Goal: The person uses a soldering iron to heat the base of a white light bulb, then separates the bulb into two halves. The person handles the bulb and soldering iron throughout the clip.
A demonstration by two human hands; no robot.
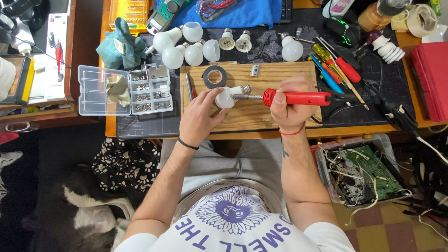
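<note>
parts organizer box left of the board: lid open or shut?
Open. The clear parts box has its lid swung flat to the left, a crumpled cloth lying on it, compartments exposed.

The rear of the red soldering iron (289, 98) is swallowed by the right hand (290, 105), its grip closed around the handle. Beside the iron's tip, part of the white bulb base (227, 97) is covered by the left hand (201, 114). Contact between tip and base cannot be made out.
</note>
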